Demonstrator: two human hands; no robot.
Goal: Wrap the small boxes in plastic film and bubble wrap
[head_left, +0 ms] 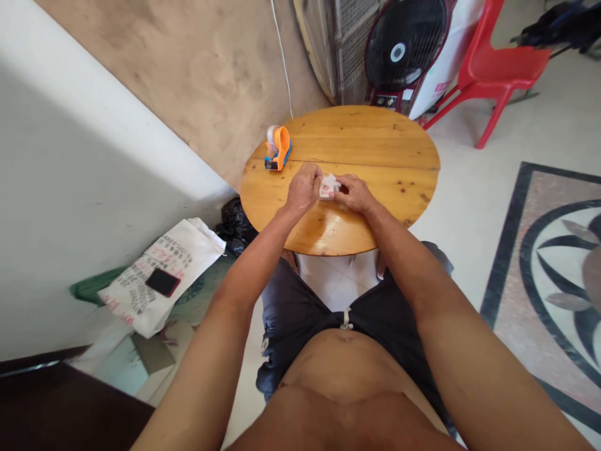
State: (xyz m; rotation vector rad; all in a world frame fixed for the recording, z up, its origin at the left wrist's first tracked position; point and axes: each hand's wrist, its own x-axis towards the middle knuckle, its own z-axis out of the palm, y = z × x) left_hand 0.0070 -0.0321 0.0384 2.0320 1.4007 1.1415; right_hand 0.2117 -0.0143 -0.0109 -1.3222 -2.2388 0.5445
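Gripping white packet, perhaps paper, between left hand and right hand, over table

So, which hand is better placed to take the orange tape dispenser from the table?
Left, probably. The left hand is nearer to the orange tape dispenser, which stands on its side of the table; the right hand is beyond the small white item both hold.

Round wooden table; red plastic chair; black fan, perhaps air cooler; pale floor; bare plaster wall.
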